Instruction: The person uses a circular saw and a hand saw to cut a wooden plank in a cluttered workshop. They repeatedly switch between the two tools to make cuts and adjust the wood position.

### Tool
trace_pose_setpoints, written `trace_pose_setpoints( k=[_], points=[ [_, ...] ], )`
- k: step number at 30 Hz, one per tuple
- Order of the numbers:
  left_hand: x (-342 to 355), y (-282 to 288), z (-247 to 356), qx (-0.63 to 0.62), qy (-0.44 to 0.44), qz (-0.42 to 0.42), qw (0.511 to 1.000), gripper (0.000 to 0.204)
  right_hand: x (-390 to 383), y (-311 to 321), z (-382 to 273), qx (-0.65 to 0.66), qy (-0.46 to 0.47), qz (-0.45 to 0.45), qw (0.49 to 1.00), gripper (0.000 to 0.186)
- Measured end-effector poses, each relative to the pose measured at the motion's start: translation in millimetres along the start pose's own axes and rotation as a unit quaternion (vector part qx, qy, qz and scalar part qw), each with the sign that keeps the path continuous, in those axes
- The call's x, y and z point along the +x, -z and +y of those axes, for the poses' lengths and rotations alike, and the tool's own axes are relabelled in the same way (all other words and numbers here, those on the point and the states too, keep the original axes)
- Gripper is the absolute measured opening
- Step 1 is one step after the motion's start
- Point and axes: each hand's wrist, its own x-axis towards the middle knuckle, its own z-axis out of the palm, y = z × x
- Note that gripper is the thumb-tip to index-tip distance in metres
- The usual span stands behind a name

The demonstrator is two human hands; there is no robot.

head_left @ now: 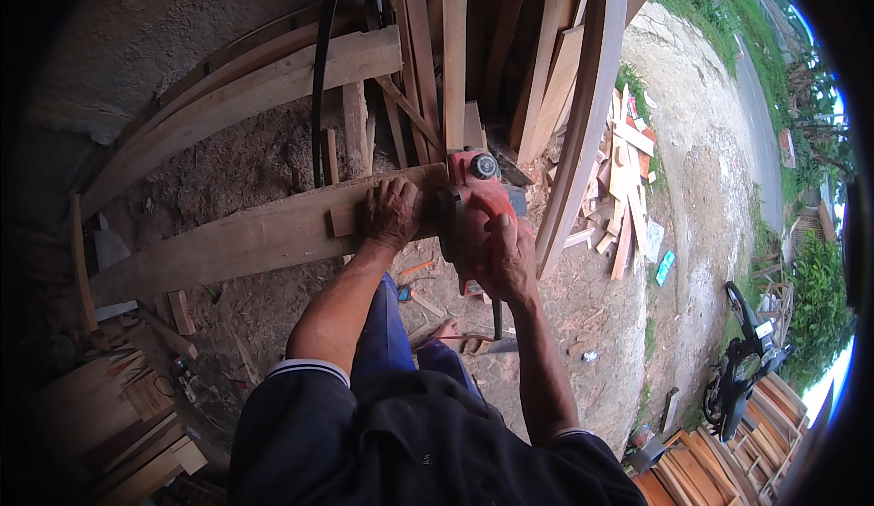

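A red electric hand planer (475, 207) with a black front knob sits at the right end of a long, wide wooden plank (228, 231). My right hand (512, 256) is wrapped round the planer's rear handle, thumb on top. Just left of the planer, my left hand (393, 211) bends its fingers over a short wooden block (342, 220) lying on the plank. The block's right part and the fingers' undersides are hidden beneath the hand. A dark cord (498, 318) hangs from the planer's back.
Tall boards (455, 60) lean ahead, and a thick beam (583, 115) rises at the right. Offcuts (624, 178) are heaped beyond it. Stacked planks (137, 415) lie at lower left. A motorcycle (739, 360) stands at far right. My bare foot (446, 331) shows below.
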Motion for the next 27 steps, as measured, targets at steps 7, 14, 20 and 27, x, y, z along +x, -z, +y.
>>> trace_pose_setpoints(
  k=[7, 14, 20, 27],
  points=[
    [0.6, 4.3, -0.8, 0.011, -0.010, -0.006, 1.000, 0.017, 25.6, 1.3, -13.3, 0.069, -0.068, -0.033, 0.995, 0.064],
    [1.6, -2.9, -2.0, 0.000, 0.003, -0.021, 1.000, 0.018, -28.7, 2.5, -0.4, 0.083, -0.134, -0.046, 0.986, 0.063],
    [0.2, 5.3, -2.7, 0.000, -0.025, -0.010, 1.000, 0.018, 44.7, -4.7, 6.9, 0.128, -0.112, -0.079, 0.982, 0.064],
    [3.4, -1.5, -2.6, 0.000, 0.003, -0.035, 0.999, 0.017, -31.9, 2.6, 6.2, 0.058, -0.135, -0.038, 0.988, 0.064]
  ],
)
